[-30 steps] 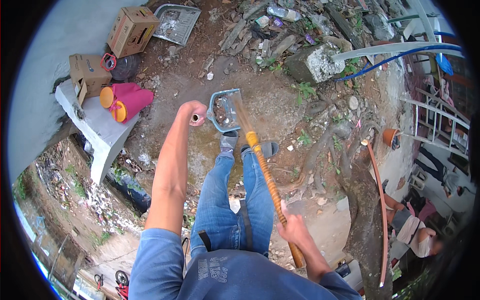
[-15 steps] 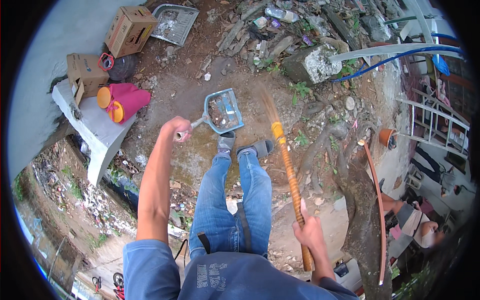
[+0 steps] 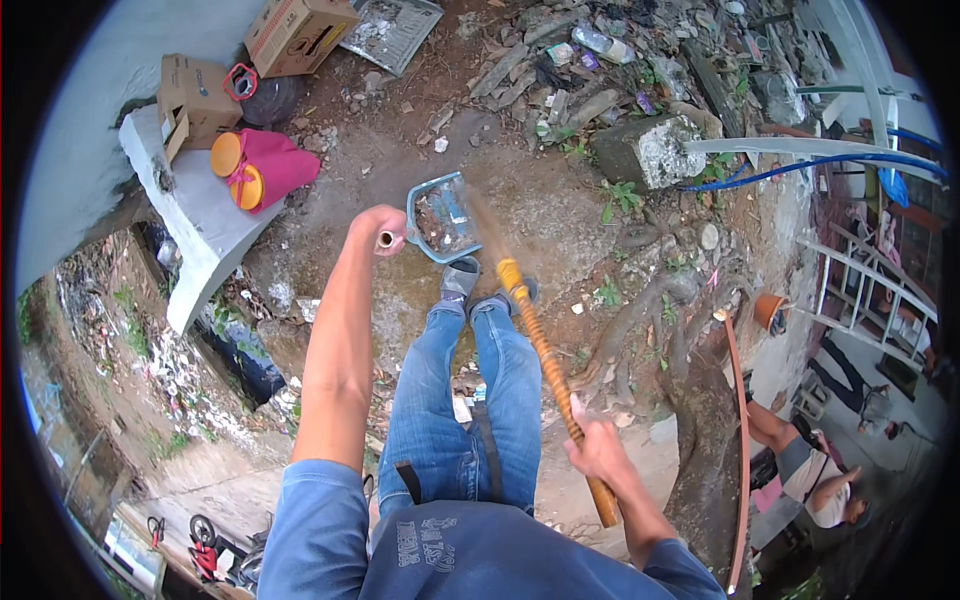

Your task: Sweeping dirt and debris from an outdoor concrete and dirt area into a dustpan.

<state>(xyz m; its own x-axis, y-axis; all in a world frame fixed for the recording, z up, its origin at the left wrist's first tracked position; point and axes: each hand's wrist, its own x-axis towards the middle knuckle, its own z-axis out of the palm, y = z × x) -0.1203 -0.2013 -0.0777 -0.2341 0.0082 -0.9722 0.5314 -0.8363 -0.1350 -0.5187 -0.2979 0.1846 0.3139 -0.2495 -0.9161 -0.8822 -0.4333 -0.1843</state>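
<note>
A blue dustpan point(image 3: 434, 183) lies on the dirt ground just beyond my feet, with bits of litter and debris point(image 3: 438, 222) inside it. My left hand point(image 3: 378, 230) is closed around its handle, whose hollow end points up toward me. In my right hand point(image 3: 602, 452) is the upper part of a broom point(image 3: 545, 358) with a ridged brown handle and a yellow binding. Its bristles point(image 3: 487, 226) are smeared by motion and slant to the dustpan's right side. Whether they touch the pan I cannot tell.
My sandalled feet point(image 3: 460, 278) stand close to the pan. At left, a pink bag point(image 3: 285, 172) and a cardboard box point(image 3: 195, 100) rest on a concrete ledge point(image 3: 200, 225). Rubble, a concrete block point(image 3: 645, 150) and tree roots point(image 3: 640, 320) lie right. People sit far right.
The broom has swung left, bringing its bristles from bare ground to the dustpan's side. My left hand has tipped the handle more upright. The whole view has shifted slightly.
</note>
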